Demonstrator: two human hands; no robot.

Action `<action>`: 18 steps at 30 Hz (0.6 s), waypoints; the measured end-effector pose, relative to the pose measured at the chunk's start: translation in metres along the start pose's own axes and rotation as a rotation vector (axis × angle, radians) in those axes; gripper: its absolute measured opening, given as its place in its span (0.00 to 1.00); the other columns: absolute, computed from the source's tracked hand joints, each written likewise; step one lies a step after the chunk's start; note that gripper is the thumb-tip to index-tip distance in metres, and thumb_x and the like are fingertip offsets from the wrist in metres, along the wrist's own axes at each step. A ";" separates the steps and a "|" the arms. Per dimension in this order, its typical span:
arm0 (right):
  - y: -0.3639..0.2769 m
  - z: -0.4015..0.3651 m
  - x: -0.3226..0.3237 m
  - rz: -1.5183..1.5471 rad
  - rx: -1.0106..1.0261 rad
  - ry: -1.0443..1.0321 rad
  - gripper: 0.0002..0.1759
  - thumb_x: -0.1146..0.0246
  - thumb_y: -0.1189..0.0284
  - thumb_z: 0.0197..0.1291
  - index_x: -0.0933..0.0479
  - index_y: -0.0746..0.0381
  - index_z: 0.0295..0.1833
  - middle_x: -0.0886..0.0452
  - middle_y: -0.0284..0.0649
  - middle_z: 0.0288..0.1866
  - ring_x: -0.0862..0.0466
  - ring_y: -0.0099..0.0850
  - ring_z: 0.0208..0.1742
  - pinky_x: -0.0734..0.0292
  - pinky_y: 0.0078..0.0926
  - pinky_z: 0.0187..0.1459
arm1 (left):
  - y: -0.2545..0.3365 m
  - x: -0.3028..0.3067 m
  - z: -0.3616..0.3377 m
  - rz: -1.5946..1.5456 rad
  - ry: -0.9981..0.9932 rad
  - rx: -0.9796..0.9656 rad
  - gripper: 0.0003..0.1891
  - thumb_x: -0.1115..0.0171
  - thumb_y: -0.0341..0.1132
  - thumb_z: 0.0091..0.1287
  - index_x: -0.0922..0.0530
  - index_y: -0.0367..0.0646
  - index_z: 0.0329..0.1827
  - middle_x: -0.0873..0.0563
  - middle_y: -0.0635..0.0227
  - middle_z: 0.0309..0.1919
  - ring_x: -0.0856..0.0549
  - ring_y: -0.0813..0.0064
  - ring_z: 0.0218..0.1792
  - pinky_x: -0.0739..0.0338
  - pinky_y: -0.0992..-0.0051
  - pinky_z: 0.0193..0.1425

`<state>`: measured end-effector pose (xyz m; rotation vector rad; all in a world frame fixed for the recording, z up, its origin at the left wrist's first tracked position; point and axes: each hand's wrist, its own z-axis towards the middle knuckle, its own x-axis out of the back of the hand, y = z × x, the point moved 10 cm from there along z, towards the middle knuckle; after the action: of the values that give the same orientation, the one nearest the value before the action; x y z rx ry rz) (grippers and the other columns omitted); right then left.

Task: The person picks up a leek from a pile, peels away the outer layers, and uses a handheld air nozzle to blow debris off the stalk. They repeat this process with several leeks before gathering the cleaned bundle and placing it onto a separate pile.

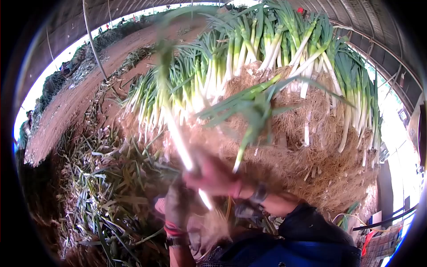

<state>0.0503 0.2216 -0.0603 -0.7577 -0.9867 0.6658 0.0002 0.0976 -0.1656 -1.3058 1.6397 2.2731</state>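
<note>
A long green onion [175, 129] with a white stalk and blurred green top stands tilted over my hands. My right hand [213, 175], in a pinkish glove with a watch at the wrist, is closed round its lower stalk. My left hand [178, 200], gloved and with red bands at the wrist, is beside the stalk's lower end; motion blur and the right hand hide its fingers. Below both hands the stalk ends near pale roots [218, 224]. A second green onion [242, 149], its leaves splayed, rises just behind my right hand.
A large heap of green onions [275, 49] with matted brown roots [307, 111] spreads ahead and to the right. Stripped leaves [102, 196] pile up at the left. Beyond lies bare soil [129, 44] with a slanted pole [93, 42]. A wire basket [382, 244] sits at lower right.
</note>
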 end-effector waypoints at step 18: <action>0.172 -0.049 0.089 -0.101 -0.399 0.079 0.12 0.32 0.66 0.74 0.12 0.64 0.52 0.14 0.30 0.39 0.19 0.20 0.34 0.20 0.26 0.37 | 0.084 0.139 -0.096 0.201 0.634 -0.086 0.26 0.35 0.35 0.78 0.23 0.33 0.76 0.10 0.67 0.46 0.23 0.85 0.30 0.24 0.79 0.34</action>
<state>0.1048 0.3772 -0.1740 -1.0672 -1.0918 0.3505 -0.0726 -0.0736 -0.1993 -2.1368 1.9253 2.1808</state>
